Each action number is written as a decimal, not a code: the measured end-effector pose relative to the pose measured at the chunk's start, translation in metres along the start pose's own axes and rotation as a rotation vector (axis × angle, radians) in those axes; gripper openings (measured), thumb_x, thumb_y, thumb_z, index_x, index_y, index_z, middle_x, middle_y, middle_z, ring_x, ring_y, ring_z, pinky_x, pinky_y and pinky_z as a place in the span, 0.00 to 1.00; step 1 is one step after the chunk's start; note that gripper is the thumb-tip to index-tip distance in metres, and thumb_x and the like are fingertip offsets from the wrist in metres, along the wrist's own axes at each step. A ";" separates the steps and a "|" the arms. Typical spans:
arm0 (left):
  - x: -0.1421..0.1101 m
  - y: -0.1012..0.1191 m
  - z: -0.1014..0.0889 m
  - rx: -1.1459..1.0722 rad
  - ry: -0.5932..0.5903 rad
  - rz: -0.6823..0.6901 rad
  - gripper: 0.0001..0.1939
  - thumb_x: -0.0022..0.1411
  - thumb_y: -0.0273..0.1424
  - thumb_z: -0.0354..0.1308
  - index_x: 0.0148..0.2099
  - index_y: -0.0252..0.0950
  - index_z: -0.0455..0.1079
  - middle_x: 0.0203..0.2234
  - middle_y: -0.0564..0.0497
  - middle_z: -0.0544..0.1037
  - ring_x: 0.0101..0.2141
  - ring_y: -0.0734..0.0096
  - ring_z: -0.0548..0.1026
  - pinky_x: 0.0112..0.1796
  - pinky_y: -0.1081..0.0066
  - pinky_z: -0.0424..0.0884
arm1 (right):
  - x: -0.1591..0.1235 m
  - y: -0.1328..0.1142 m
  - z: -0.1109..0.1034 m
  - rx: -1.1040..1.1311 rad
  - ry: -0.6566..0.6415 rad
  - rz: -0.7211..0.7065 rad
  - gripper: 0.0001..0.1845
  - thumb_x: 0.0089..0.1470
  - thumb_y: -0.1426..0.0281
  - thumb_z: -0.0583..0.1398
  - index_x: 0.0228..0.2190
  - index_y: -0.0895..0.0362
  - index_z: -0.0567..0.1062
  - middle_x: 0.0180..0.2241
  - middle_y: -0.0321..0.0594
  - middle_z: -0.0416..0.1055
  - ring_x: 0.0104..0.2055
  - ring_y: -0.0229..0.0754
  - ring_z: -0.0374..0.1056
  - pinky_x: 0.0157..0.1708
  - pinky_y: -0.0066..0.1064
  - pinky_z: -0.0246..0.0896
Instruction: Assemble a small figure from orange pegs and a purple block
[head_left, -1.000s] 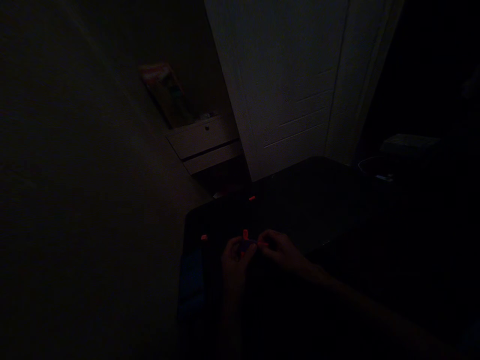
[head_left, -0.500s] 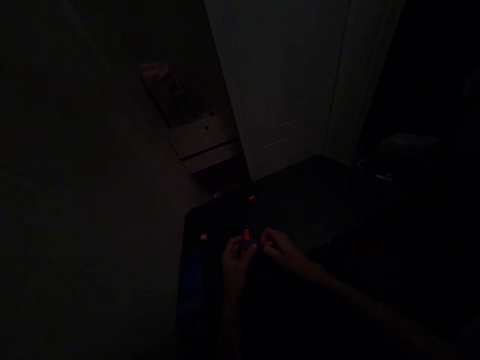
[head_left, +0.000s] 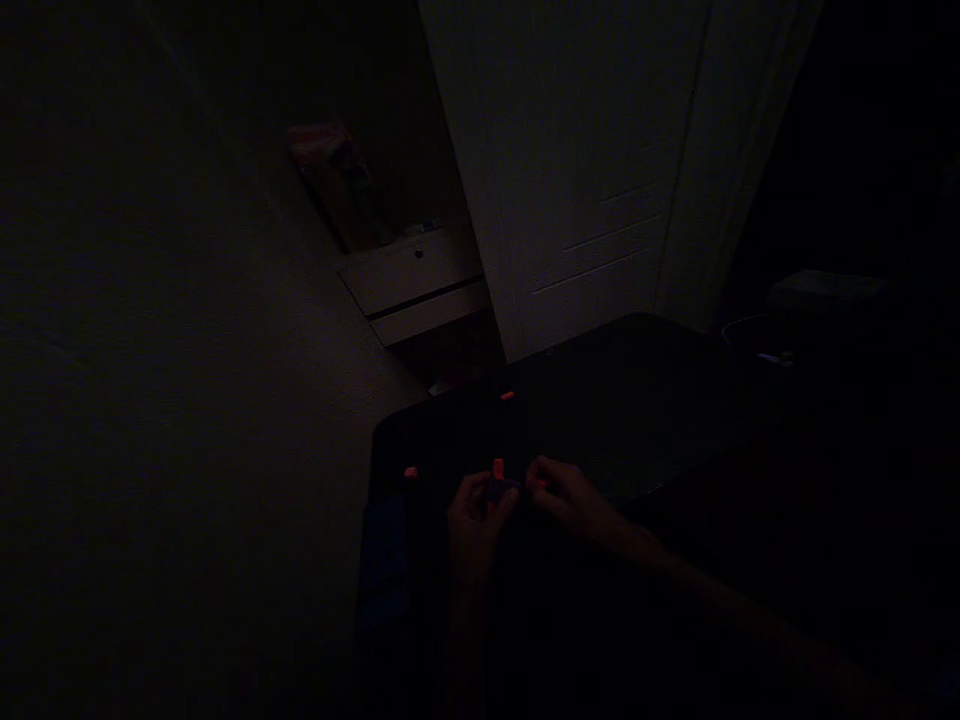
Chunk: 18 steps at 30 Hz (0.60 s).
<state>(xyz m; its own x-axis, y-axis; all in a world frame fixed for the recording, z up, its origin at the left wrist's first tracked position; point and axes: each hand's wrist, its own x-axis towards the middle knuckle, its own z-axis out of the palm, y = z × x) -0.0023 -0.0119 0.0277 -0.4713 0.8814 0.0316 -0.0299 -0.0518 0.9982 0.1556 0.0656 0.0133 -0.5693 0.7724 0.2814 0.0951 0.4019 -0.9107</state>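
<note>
The scene is very dark. My left hand [head_left: 474, 512] is closed on a small purple piece [head_left: 504, 490] with an orange block [head_left: 499, 468] sticking up from it; a bit of orange also shows below. Just to the right, my right hand [head_left: 564, 490] pinches a small orange piece [head_left: 543, 484], mostly covered by the fingers. Both hands are over the dark table [head_left: 600, 400], close together but apart. One loose orange piece [head_left: 410, 472] lies left of my left hand, and another orange piece [head_left: 508, 395] lies near the far edge.
A dark blue flat object [head_left: 384, 565] lies along the table's left edge. Behind the table stand a pale door or panel [head_left: 570, 180] and a drawer unit [head_left: 412, 275] with a reddish packet [head_left: 330, 170] above it. A thin white cable [head_left: 750, 322] lies at the right.
The right-hand fingers have closed further over their orange piece, so less of it shows. The view has shifted slightly; the loose orange pieces stay in place.
</note>
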 end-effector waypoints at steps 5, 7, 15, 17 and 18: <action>-0.001 0.001 -0.001 0.014 -0.005 0.004 0.21 0.48 0.36 0.75 0.43 0.34 0.75 0.35 0.46 0.84 0.37 0.62 0.82 0.39 0.68 0.75 | 0.000 -0.001 -0.001 0.023 0.003 0.030 0.04 0.50 0.71 0.60 0.31 0.57 0.72 0.29 0.33 0.69 0.31 0.38 0.63 0.31 0.27 0.56; -0.001 0.000 -0.001 0.010 -0.003 0.001 0.22 0.47 0.36 0.75 0.43 0.34 0.75 0.35 0.46 0.84 0.37 0.62 0.82 0.39 0.68 0.75 | -0.001 -0.002 -0.001 0.038 0.003 0.028 0.05 0.49 0.71 0.61 0.31 0.57 0.73 0.29 0.34 0.70 0.32 0.38 0.64 0.32 0.27 0.56; -0.002 0.001 0.000 0.015 -0.002 0.018 0.21 0.47 0.37 0.75 0.42 0.34 0.76 0.34 0.46 0.84 0.35 0.62 0.82 0.38 0.68 0.75 | 0.000 -0.006 -0.003 0.124 0.056 0.025 0.06 0.50 0.69 0.64 0.32 0.57 0.75 0.30 0.35 0.72 0.33 0.39 0.66 0.34 0.29 0.61; -0.002 0.000 -0.001 0.022 0.002 0.021 0.22 0.48 0.37 0.75 0.43 0.34 0.76 0.34 0.46 0.84 0.36 0.62 0.82 0.38 0.68 0.74 | 0.000 -0.005 -0.002 0.156 0.075 0.033 0.07 0.52 0.67 0.65 0.33 0.57 0.76 0.31 0.36 0.74 0.34 0.40 0.69 0.36 0.31 0.63; -0.001 -0.001 -0.001 0.016 0.003 0.021 0.22 0.49 0.37 0.75 0.44 0.35 0.76 0.35 0.46 0.84 0.36 0.62 0.81 0.38 0.68 0.74 | 0.000 -0.005 -0.002 0.169 0.081 0.040 0.08 0.53 0.66 0.65 0.34 0.57 0.76 0.32 0.37 0.75 0.35 0.41 0.70 0.37 0.31 0.65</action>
<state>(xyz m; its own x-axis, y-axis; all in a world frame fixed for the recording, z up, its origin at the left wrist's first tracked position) -0.0025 -0.0136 0.0264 -0.4740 0.8790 0.0523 -0.0057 -0.0625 0.9980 0.1565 0.0649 0.0184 -0.4997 0.8259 0.2610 -0.0262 0.2868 -0.9576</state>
